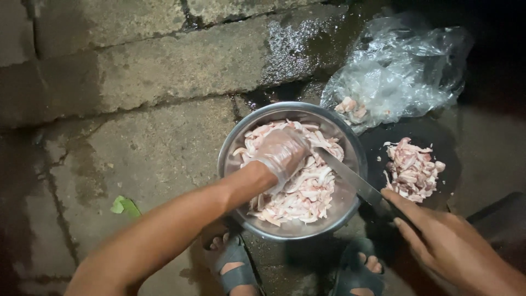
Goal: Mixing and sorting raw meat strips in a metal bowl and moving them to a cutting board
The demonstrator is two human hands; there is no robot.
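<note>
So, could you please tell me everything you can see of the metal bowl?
The metal bowl is round, shiny and steel-looking, standing upright on wet concrete ground between the person's sandalled feet and a dark cutting board. It holds pale pink meat strips. The gloved left hand reaches into it, and a knife held by the right hand lies across its rim.

You're over a wet, cracked grey concrete floor (137, 137); on it sit a round steel bowl (230, 148), a dark round cutting board (433, 137), a crumpled clear plastic bag (405, 66) (top right) and a small green leaf (125, 206).
</note>
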